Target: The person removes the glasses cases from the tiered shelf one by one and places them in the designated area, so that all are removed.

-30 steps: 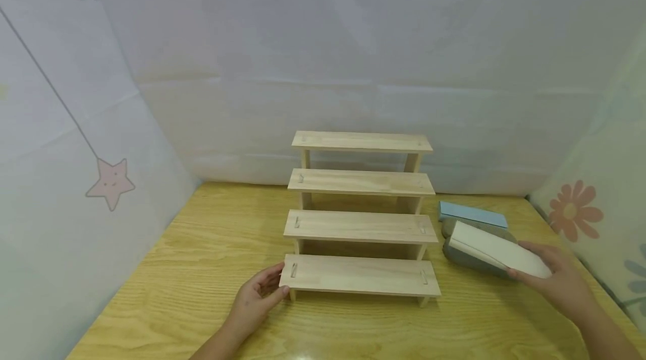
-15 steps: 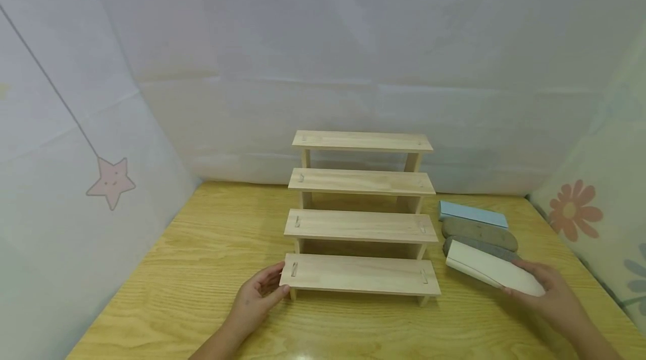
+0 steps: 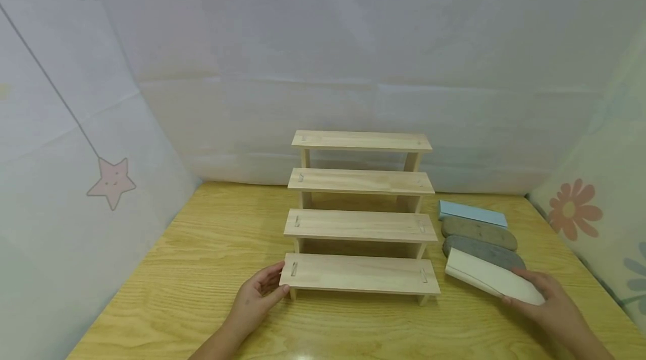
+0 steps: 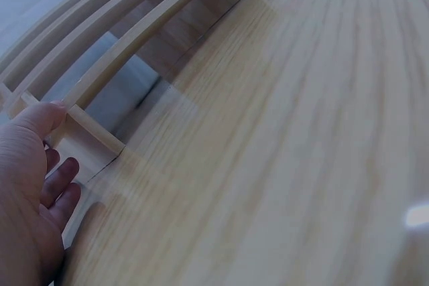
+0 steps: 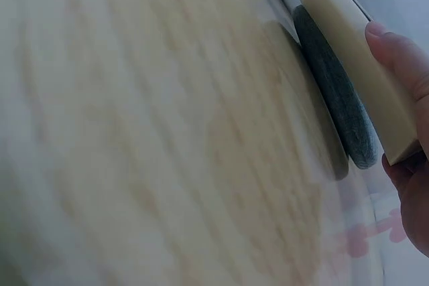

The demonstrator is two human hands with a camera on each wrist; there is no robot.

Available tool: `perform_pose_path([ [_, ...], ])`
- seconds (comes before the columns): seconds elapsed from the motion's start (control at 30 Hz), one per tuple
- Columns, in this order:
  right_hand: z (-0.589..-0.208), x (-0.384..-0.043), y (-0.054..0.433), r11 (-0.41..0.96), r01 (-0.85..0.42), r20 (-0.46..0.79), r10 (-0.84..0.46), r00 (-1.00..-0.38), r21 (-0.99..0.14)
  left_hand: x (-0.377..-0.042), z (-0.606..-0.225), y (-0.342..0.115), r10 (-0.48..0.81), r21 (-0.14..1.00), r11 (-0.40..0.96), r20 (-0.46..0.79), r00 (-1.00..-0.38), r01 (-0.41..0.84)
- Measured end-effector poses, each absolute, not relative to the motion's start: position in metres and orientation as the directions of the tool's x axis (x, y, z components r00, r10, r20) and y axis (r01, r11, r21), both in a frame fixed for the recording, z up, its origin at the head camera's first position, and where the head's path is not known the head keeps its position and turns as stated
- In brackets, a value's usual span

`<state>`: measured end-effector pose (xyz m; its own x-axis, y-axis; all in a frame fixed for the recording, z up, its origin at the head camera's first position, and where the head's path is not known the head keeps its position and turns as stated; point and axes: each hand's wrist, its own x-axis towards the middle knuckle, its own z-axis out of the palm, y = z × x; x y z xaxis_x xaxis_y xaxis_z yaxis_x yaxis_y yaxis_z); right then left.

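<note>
A pale wooden stepped display stand stands mid-table in the head view. My left hand grips the left end of its lowest step, thumb at the front corner. The left wrist view shows the thumb against the step's edge, the other fingers lower by the side support. At the right, my right hand holds a cream flap-fold glasses case by its near right end, thumb on one side and fingers on the other. The case overlaps a dark grey oval glasses case just behind it.
Behind the dark grey case lie a brown-grey oval case and a light blue folding case, in a row right of the stand. White printed cloth hangs along the back and sides of the wood-grain table.
My right hand has brought the cream glasses case toward the table's front, uncovering the two oval cases behind it. The left hand stays at the stand's lowest step.
</note>
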<state>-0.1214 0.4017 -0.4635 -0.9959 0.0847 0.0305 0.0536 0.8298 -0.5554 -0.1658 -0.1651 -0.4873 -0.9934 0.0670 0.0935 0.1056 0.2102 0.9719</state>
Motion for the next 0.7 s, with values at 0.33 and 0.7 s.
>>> perform_pose_path([
  [0.33, -0.470, -0.121, 0.399, 0.799, 0.098, -0.049, 0.086, -0.995, -0.593, -0.166, -0.487, -0.165, 0.063, 0.972, 0.214, 0.086, -0.994, 0.097],
  [0.7, -0.480, -0.120, 0.399, 0.820, 0.074, -0.021, 0.076, -0.997, -0.567, -0.165, -0.486, -0.166, 0.066, 0.972, 0.213, 0.085, -0.994, 0.097],
])
